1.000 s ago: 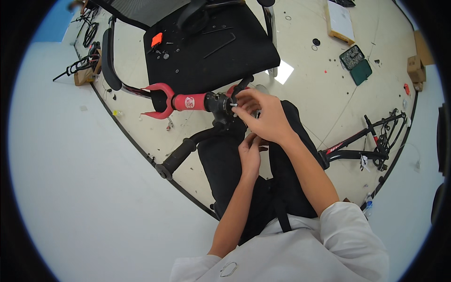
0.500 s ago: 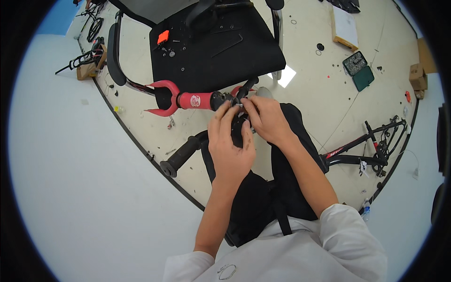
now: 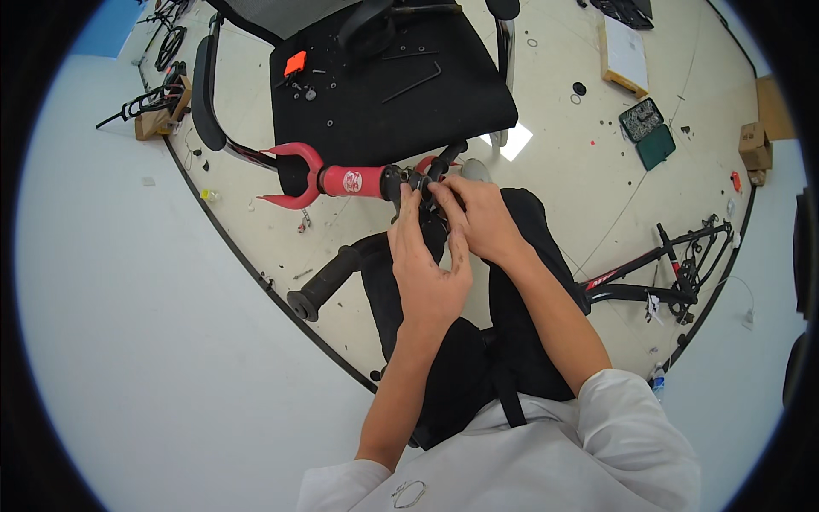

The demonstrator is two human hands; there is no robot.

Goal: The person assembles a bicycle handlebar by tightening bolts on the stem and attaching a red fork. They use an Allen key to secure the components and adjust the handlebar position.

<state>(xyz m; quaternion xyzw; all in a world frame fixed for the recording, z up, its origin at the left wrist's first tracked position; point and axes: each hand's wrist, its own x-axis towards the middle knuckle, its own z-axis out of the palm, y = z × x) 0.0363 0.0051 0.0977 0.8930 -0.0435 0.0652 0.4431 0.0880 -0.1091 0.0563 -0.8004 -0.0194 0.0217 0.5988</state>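
A red bicycle fork point(image 3: 351, 182) with two pointed legs lies sideways before my knees, its legs to the left. At its right end is a black handlebar stem point(image 3: 394, 181), joined to a black handlebar with a rubber grip point(image 3: 324, 283). My left hand point(image 3: 429, 277) rests its fingertips on the stem's near side, fingers fairly straight and thumb bent toward my right hand. My right hand point(image 3: 482, 220) pinches at the stem's right end, thumb and forefinger closed on it. Whether a small part sits between the fingertips is hidden.
Ahead stands a black office chair point(image 3: 461, 107); its seat holds a hex key point(image 3: 412, 82), an orange piece point(image 3: 295, 63) and small bolts and washers. On the floor to the right lie a green case point(image 3: 657, 147), a bicycle frame point(image 3: 631, 290) and a white-topped box point(image 3: 624, 55).
My left fingers have straightened and its thumb has moved toward my right hand. A small silver piece seen between the fingertips before is now out of sight. The fork has barely moved.
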